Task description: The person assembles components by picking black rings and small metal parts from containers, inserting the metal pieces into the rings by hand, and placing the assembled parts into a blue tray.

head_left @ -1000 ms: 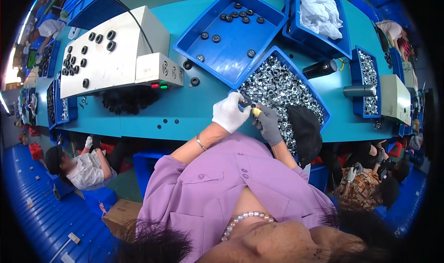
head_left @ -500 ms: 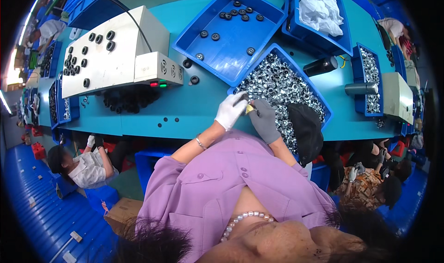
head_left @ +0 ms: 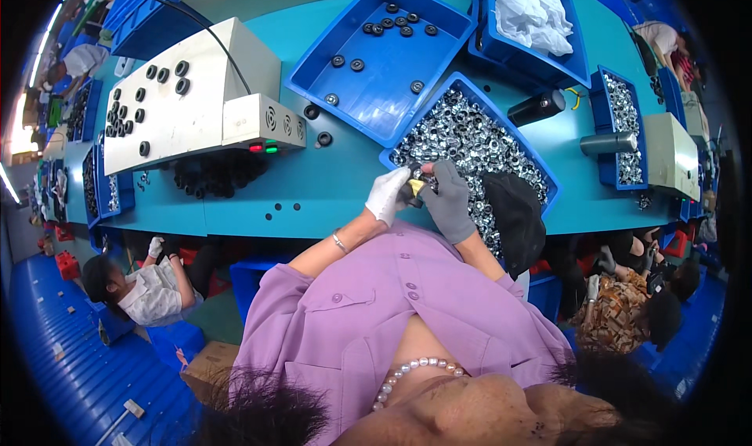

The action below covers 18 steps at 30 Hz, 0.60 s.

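Observation:
My left hand (head_left: 385,198), in a white glove, is closed on a small black round part (head_left: 408,197) in front of my chest. My right hand (head_left: 452,204), in a grey glove with one bare fingertip, meets it from the right with its fingers pinched together. Whatever is in the right hand's pinch is too small and covered to name. Between the two hands shows a yellow patch (head_left: 417,186); I cannot tell what it belongs to. Just beyond the hands lies a blue bin (head_left: 554,186) heaped with shiny metal ring-like pieces.
A blue tray (head_left: 313,62) with several black round parts stands behind. On the left is a white machine box (head_left: 192,105) with black rings on top and a dark heap (head_left: 211,175) beneath. A black cap-like thing (head_left: 513,223) covers the bin's near right corner. A black cylinder (head_left: 536,108) lies beyond.
My hands have shifted slightly, and the fingers have changed their hold. The black part shows more plainly now, and a bare fingertip of the right hand has come into view.

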### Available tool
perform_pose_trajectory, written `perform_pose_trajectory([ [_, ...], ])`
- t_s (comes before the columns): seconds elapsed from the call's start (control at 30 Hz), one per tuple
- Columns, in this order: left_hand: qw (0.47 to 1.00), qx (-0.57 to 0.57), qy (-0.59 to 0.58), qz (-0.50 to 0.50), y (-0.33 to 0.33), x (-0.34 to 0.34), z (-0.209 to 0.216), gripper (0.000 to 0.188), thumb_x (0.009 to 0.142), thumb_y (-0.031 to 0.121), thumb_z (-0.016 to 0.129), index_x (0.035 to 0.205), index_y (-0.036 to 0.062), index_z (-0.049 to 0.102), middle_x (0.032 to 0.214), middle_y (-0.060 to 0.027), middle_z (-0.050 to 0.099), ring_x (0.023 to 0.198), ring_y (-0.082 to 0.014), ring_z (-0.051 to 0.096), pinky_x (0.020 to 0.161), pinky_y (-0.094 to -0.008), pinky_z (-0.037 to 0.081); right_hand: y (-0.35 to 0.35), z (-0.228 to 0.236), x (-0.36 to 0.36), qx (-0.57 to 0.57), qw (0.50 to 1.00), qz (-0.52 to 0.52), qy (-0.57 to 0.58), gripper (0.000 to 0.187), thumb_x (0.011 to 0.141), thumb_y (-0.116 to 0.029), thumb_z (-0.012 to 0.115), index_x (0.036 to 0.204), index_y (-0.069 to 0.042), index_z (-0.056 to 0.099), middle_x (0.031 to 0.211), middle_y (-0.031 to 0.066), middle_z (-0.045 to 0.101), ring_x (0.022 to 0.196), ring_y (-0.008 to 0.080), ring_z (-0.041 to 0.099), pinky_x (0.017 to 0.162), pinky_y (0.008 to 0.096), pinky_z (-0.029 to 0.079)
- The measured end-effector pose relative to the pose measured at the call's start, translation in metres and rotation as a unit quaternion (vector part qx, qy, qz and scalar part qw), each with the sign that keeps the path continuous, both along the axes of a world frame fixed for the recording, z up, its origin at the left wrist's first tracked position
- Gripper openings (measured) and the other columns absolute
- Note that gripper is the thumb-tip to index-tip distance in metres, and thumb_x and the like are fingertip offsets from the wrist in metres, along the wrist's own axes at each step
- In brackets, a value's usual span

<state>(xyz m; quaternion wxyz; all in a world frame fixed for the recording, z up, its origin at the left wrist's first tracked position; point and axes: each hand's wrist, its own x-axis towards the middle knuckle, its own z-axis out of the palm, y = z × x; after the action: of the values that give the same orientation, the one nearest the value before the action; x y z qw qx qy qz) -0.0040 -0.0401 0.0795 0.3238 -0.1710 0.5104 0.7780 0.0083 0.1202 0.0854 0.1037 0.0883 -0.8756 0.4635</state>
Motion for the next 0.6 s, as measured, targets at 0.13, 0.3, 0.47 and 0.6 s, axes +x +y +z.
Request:
perform_pose_trajectory([
  [0.13,0.997,-0.070,0.007,0.013,0.005,0.000,-0.004,0.027,0.096,0.032,0.058,0.105,0.0078,0.067,0.079,-0.0003,0.062,0.064,-0.0089,0.059,0.051,-0.0222,0.041,0.001,0.004,0.001,0.043,0.998,-0.026,-0.040,0.024,0.074,-0.005,0.063,0.098,-0.003,0.058,0.092,0.0133,0.060,0.075,0.0314,0.063,0.065,0.0393,0.051],
  [0.3,0.991,-0.115,0.020,-0.072,0.008,-0.006,-0.012,0.025,0.093,0.029,0.063,0.105,0.0084,0.069,0.078,0.0028,0.061,0.064,-0.0055,0.057,0.053,-0.0205,0.042,0.000,0.000,0.002,0.056,0.997,-0.012,-0.051,0.024,0.073,-0.004,0.064,0.096,-0.002,0.058,0.092,0.0153,0.060,0.079,0.0329,0.063,0.068,0.0391,0.052],
  [0.47,0.998,-0.059,-0.026,-0.002,0.007,-0.007,-0.001,0.029,0.091,0.029,0.067,0.111,0.0086,0.068,0.089,0.0011,0.066,0.069,-0.0079,0.060,0.058,-0.0204,0.045,0.010,-0.001,-0.003,-0.094,0.988,-0.010,-0.121,0.033,0.075,-0.003,0.062,0.109,-0.002,0.064,0.093,0.0112,0.063,0.078,0.0222,0.064,0.070,0.0328,0.052],
  [0.6,0.997,-0.025,0.067,0.035,0.011,-0.004,0.000,0.030,0.094,0.020,0.063,0.120,0.0054,0.062,0.099,-0.0012,0.066,0.078,-0.0095,0.062,0.064,-0.0244,0.051,0.014,0.001,-0.003,-0.199,0.938,-0.015,-0.283,0.036,0.081,-0.004,0.056,0.116,-0.003,0.065,0.085,0.0039,0.065,0.067,0.0084,0.058,0.063,0.0252,0.048],
])
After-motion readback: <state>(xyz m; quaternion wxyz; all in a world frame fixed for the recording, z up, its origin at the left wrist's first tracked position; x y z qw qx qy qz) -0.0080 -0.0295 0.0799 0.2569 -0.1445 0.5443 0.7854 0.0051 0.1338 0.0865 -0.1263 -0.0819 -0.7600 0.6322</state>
